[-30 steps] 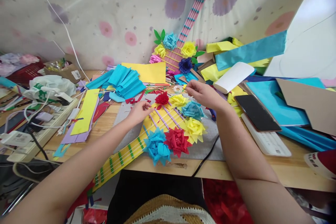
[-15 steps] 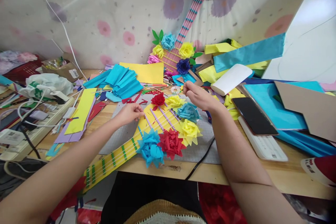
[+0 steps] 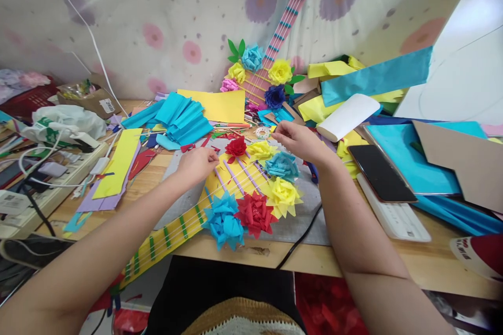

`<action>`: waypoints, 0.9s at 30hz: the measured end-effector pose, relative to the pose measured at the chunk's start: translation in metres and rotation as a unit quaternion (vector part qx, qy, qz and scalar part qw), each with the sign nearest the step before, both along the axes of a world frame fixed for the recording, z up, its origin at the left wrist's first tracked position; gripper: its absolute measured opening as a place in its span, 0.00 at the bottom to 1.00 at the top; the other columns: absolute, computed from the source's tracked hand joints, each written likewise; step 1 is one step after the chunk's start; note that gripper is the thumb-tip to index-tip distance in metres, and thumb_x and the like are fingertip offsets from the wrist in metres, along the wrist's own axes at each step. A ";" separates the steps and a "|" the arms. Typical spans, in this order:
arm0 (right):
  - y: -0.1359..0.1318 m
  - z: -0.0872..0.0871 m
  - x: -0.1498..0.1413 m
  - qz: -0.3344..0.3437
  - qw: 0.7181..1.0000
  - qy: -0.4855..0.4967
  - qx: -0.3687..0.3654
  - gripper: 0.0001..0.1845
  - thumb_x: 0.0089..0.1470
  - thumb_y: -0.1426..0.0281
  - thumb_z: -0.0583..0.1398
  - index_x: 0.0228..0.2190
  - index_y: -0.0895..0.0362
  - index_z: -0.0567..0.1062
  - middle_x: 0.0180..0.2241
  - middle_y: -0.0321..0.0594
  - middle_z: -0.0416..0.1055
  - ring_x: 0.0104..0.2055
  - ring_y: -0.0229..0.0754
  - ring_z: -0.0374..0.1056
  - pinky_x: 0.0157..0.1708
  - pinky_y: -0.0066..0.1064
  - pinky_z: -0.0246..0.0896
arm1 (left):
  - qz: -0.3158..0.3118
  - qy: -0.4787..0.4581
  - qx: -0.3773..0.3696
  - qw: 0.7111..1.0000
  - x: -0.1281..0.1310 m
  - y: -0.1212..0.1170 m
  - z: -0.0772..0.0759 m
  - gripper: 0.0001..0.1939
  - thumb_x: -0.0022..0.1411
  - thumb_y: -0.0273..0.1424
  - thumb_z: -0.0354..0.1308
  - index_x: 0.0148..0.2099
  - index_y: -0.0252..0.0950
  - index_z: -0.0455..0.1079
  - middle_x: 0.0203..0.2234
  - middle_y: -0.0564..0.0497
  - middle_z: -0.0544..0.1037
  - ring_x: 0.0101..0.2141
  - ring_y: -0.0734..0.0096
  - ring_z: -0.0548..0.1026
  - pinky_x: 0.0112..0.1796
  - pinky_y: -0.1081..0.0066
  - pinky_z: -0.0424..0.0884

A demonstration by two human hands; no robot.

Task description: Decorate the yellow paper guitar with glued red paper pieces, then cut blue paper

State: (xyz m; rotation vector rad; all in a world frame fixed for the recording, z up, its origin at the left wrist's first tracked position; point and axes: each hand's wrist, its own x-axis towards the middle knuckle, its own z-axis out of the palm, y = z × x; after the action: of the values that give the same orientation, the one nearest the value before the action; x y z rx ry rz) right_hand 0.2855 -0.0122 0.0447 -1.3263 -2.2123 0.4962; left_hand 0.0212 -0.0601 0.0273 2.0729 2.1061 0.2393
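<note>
A yellow paper guitar [image 3: 162, 243] lies at a slant over the table's front edge, with green bars on its neck and thin white strings. Purple strips [image 3: 234, 176] cross its body. Around the body sit a small red paper flower [image 3: 236, 148], a large red one [image 3: 256, 213], blue ones [image 3: 225, 221] and yellow ones [image 3: 283, 196]. My left hand [image 3: 197, 165] is closed in a pinch at the body's left edge, beside the small red flower. My right hand [image 3: 295, 141], fingers pinched together, hovers above the blue and yellow flowers. Anything between the fingers of either hand is too small to make out.
A pink paper guitar [image 3: 283, 26] leans against the back curtain. Blue crepe paper [image 3: 178, 120] and a yellow sheet [image 3: 220, 105] lie behind. A phone [image 3: 381, 172] rests at right, a power strip [image 3: 55, 193] at left. A black cable [image 3: 301, 238] crosses the front edge.
My left hand has turned and risen slightly toward the small red flower, its knuckles now higher. My right hand has shifted a little left, its fingers pointing more to the left.
</note>
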 end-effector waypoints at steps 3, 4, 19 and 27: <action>-0.002 0.004 0.002 0.012 0.999 0.031 0.003 0.12 0.52 0.60 0.55 0.26 0.56 0.65 0.23 0.34 0.64 0.24 0.35 0.57 0.24 0.27 0.47 | 0.030 0.033 -0.018 0.999 0.006 -0.002 0.004 0.15 0.53 0.44 0.55 0.27 0.38 0.73 0.25 0.49 0.77 0.30 0.61 0.74 0.28 0.69 0.62; -0.003 0.006 0.004 0.015 0.999 0.040 0.001 0.13 0.52 0.59 0.55 0.26 0.56 0.66 0.22 0.34 0.64 0.24 0.34 0.56 0.24 0.27 0.47 | 0.024 0.032 -0.017 0.999 0.005 -0.002 0.004 0.15 0.53 0.45 0.54 0.28 0.38 0.73 0.26 0.49 0.77 0.30 0.62 0.74 0.28 0.70 0.62; -0.012 0.032 0.053 -0.127 0.958 0.256 -0.001 0.06 0.49 0.66 0.59 0.29 0.55 0.69 0.21 0.35 0.61 0.21 0.34 0.55 0.20 0.28 0.51 | -0.139 0.096 0.031 0.985 0.017 0.010 -0.016 0.15 0.56 0.39 0.52 0.38 0.39 0.77 0.35 0.47 0.76 0.36 0.61 0.73 0.29 0.69 0.63; 0.011 0.004 0.082 -0.145 0.982 0.037 -0.116 0.12 0.43 0.68 0.61 0.34 0.56 0.72 0.29 0.40 0.69 0.30 0.40 0.65 0.29 0.32 0.61 | -0.067 0.070 0.032 0.995 0.023 0.010 -0.010 0.14 0.55 0.36 0.51 0.37 0.40 0.77 0.37 0.48 0.77 0.35 0.61 0.74 0.27 0.69 0.60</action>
State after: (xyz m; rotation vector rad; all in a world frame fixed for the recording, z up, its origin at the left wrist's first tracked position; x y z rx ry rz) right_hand 0.3679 -0.0011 0.0490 -1.6900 -1.9014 0.6949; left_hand 0.0442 -0.0496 0.0177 2.3197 2.0488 0.1488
